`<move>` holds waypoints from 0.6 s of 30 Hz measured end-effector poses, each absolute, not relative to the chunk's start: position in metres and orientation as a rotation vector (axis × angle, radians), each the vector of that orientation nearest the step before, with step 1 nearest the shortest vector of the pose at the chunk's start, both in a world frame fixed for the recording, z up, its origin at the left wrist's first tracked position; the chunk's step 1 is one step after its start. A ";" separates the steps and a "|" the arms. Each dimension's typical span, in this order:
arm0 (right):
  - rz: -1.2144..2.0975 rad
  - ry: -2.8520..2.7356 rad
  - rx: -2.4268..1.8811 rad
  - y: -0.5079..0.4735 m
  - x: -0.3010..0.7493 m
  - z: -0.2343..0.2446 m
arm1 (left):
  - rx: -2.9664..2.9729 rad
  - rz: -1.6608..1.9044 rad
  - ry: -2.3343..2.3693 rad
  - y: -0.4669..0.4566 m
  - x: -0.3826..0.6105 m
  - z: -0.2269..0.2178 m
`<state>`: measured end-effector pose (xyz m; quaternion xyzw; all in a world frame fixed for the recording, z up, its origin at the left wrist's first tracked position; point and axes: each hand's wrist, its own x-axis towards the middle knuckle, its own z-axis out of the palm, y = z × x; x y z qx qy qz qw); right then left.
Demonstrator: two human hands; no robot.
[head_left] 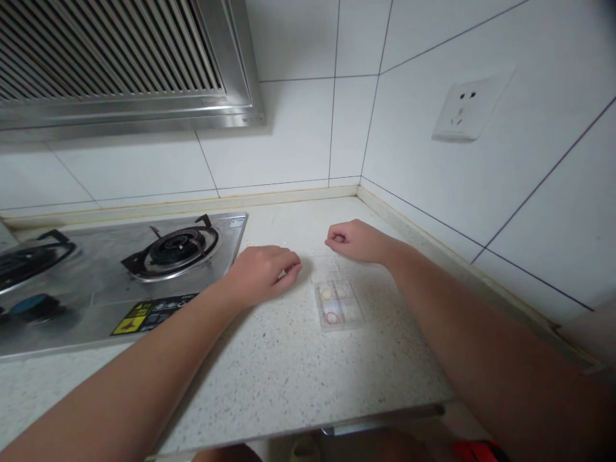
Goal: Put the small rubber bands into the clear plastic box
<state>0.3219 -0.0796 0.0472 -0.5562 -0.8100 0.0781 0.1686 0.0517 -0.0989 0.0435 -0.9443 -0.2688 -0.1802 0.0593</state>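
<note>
A small clear plastic box (339, 325) with compartments lies on the counter between my forearms. Its transparent lid (327, 264) seems folded back toward the wall, though its edges are hard to make out. Inside the box I see a red ring (332, 317) at the front left and a yellowish ring (326, 293) behind it. My left hand (264, 273) rests to the left of the box beside the stove's edge, fingers curled in toward the thumb, nothing showing in them. Beyond the box, to the right, my right hand (359, 240) is closed in a loose fist. Neither hand touches the box.
A steel gas stove (96, 269) with burners and a knob (36, 307) is at left, under a range hood (231, 109). White tiled walls meet in the corner behind. A socket (469, 109) is on the right wall. The speckled counter (289, 385) ends at its front edge.
</note>
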 end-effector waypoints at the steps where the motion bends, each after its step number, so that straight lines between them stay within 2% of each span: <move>1: 0.221 -2.289 -1.585 -0.079 0.323 0.047 | -2.837 -0.510 -0.799 -0.097 0.050 0.044; 6: 0.236 -2.263 -1.587 -0.075 0.328 0.045 | -2.789 -0.427 -0.791 -0.089 0.044 0.047; 18: 0.276 -2.153 -1.594 -0.067 0.336 0.036 | -2.580 -0.274 -1.156 -0.055 0.010 0.054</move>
